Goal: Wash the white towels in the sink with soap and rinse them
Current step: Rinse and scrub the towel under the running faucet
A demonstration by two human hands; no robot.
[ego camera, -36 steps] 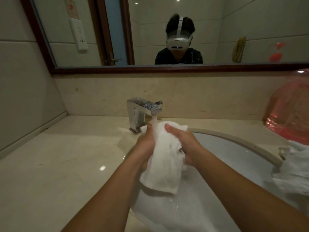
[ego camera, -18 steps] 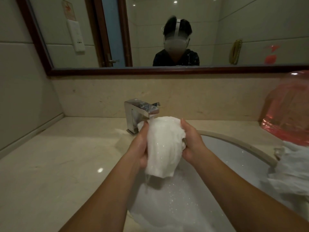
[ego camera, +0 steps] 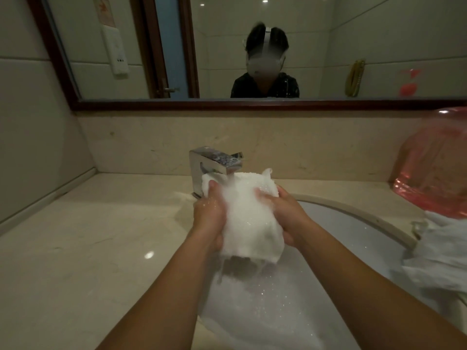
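A wet white towel (ego camera: pixel 249 218) hangs bunched between both hands, right under the chrome faucet (ego camera: pixel 209 165). Water runs over its top and drips off its lower edge. My left hand (ego camera: pixel 209 215) grips the towel's left side with the thumb on top. My right hand (ego camera: pixel 283 213) grips its right side, fingers curled into the cloth. Below them lies the white sink (ego camera: pixel 353 223), its bowl holding foamy, sparkling water (ego camera: pixel 252 311). Another white towel (ego camera: pixel 444 253) lies crumpled over the sink's right rim.
A pink translucent basin (ego camera: pixel 434 168) stands on the counter at the far right. The beige marble counter (ego camera: pixel 88 248) stretches to the left of the sink. A framed mirror (ego camera: pixel 252 104) sits above the backsplash, and a tiled wall closes the left side.
Both hands lifted the towel up under the faucet spout. The towel went from a long hanging strip to a shorter, wider bunch, and water now streams off it.
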